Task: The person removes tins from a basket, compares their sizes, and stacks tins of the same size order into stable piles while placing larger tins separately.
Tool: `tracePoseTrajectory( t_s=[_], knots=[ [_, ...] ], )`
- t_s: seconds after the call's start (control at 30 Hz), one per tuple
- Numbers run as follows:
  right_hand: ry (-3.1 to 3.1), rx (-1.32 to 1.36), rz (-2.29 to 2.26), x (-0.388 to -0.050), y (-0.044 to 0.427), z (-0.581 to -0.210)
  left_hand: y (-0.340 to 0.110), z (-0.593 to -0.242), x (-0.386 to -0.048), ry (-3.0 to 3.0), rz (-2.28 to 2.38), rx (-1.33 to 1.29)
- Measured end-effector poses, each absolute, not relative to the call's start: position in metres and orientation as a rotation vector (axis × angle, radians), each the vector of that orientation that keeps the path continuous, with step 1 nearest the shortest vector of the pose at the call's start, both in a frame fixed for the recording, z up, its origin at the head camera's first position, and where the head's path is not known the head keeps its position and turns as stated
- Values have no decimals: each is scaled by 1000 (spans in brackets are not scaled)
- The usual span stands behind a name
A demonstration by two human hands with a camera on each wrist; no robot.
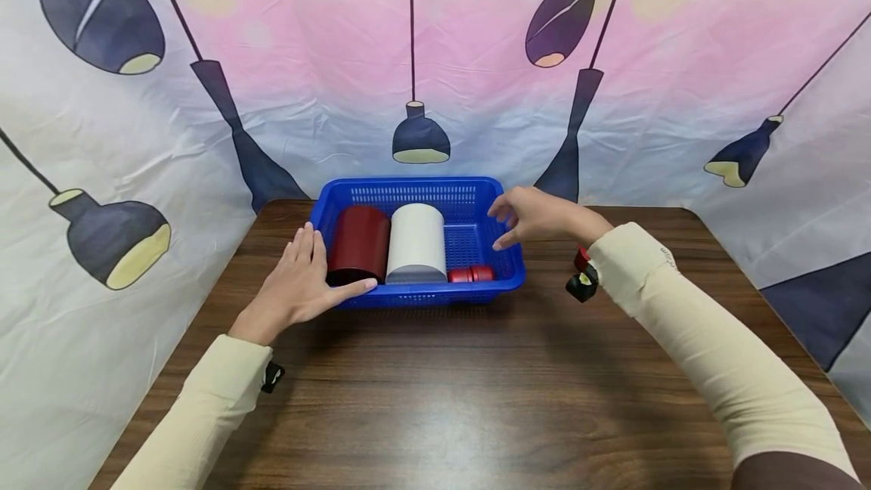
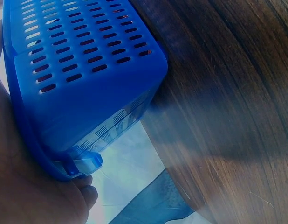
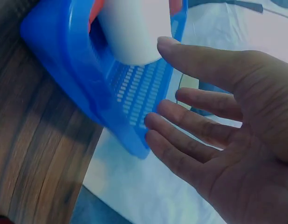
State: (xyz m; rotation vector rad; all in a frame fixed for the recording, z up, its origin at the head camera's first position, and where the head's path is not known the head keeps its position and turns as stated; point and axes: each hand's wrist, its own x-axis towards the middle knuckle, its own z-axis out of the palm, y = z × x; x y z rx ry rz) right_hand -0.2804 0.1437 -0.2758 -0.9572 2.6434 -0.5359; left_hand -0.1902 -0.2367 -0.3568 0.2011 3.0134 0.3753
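Touching the blue basket (image 1: 435, 296), left hand (image 1: 301, 280) holds nothing — right hand (image 1: 535, 214) empty, sleeve lettering (image 1: 668, 257) illegible.

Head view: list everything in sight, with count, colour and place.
Brown wood-grain table: 1, brown, foreground.
Blue perforated plastic basket: 1, blue, on the table's far part.
Large dark red cylinder: 1, dark red, left inside the basket.
Large white cylinder: 1, white, beside it.
Small red cylinder: 1 or 2 (unclear), red, inside, front right.
Printed cloth backdrop: 1, white, pink and blue with dark lamps, behind.
Wrist devices: 2, black, right one partly red, one by each wrist.
Cream cloth sleeves: 2, cream, both arms.
Left hand: 1, bare, on the basket's near left corner.
Right hand: 1, bare, at the basket's right end.
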Motion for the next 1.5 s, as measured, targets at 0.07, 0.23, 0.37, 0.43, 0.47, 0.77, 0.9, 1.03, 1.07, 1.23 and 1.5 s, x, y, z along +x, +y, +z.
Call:
tracePoseTrajectory(
  t_s=[0.07, 0.23, 0.37, 0.43, 0.47, 0.77, 0.9, 1.03, 1.07, 1.23, 1.5],
  knots=[
    [2630, -997, -490, -280, 137, -277, -237, -356, -190, 3012, 372, 203],
    [2580, -1026, -401, -279, 121, -282, -237, -356, -190, 3010, 372, 204],
    [2556, -966, -302, -277, 109, -286, -237, -356, -190, 3014, 374, 202],
    [2546, -930, -241, -276, 103, -289, -237, -356, -191, 3015, 375, 202],
    [2544, -910, -204, -276, 101, -290, -237, -356, -191, 3015, 375, 202],
    [2505, -808, 4, -274, 85, -305, -237, -356, -190, 3010, 378, 203],
    [2490, -777, 62, -274, 81, -310, -237, -356, -190, 3008, 380, 199],
    [2479, -771, 112, -274, 78, -314, -236, -357, -191, 3008, 376, 194],
    [2476, -772, 118, -274, 78, -315, -237, -357, -191, 3008, 373, 193],
    [2470, -782, 132, -276, 76, -320, -237, -358, -191, 3006, 369, 186],
    [2471, -776, 161, -279, 74, -327, -237, -357, -191, 3003, 380, 189]
  ],
)
